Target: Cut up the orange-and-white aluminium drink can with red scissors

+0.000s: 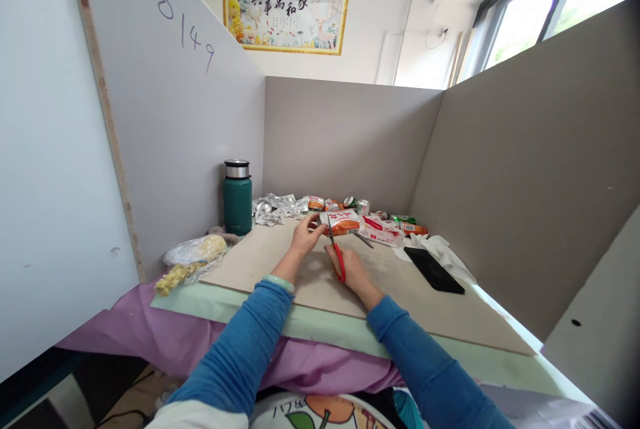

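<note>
My left hand (pixel 306 234) pinches the left end of an orange, white and red printed drink can (pixel 345 223); whether it is whole or cut open I cannot tell. My right hand (pixel 353 269) is closed on red-handled scissors (pixel 341 265). Their blades point up and away, across the can's left part, close to my left fingers. Just right of the can lies a red and white printed sheet (pixel 379 230). A thin dark tool (pixel 365 241) lies on the board below that sheet, partly hidden.
A beige board (pixel 425 322) covers the table. Crumpled silvery scraps (pixel 277 205) and several cans line the back. A green bottle (pixel 237 199) and a plastic-wrapped bundle (pixel 197 252) stand left; a black phone (pixel 434 270) and white tissue (pixel 443 252) lie right. Grey partitions (pixel 345 142) enclose the table.
</note>
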`<state>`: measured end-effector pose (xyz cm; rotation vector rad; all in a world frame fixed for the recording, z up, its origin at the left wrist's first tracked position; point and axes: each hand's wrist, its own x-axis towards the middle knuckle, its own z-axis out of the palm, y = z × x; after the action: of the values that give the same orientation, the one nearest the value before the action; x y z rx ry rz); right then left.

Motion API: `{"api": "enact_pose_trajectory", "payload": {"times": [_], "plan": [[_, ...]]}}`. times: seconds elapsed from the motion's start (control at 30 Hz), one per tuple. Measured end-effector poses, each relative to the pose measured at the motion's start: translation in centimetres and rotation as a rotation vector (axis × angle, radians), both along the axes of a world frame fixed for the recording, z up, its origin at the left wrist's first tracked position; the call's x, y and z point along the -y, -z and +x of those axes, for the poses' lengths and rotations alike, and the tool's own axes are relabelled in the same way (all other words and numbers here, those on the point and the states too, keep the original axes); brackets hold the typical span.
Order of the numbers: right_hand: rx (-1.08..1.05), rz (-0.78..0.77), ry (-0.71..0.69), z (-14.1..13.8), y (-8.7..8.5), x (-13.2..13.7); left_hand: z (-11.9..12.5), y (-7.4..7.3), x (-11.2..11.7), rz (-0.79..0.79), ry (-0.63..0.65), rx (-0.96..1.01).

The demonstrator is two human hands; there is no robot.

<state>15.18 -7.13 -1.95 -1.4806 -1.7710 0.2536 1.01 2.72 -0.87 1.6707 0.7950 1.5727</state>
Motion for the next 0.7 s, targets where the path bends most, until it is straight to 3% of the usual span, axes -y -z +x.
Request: {"api": "enact_pose_trajectory", "payload": {"times": [0.27,0.53,0.7], "plan": [[-0.193,-0.137,-0.122,-0.08,-0.22,0.47,-0.07,-0.08,0.07,0.034,0.0,0.006],[-0.142,-0.116,-0.116,0.04,-0.38,0.5,-0.32,0.03,0.02,-0.072,0.076,0.026],[-0.173,-0.146,-0.134,0.08,-0.45,0.71,-0.29,0.17,-0.26,-0.045,0.11,0.053]]}}
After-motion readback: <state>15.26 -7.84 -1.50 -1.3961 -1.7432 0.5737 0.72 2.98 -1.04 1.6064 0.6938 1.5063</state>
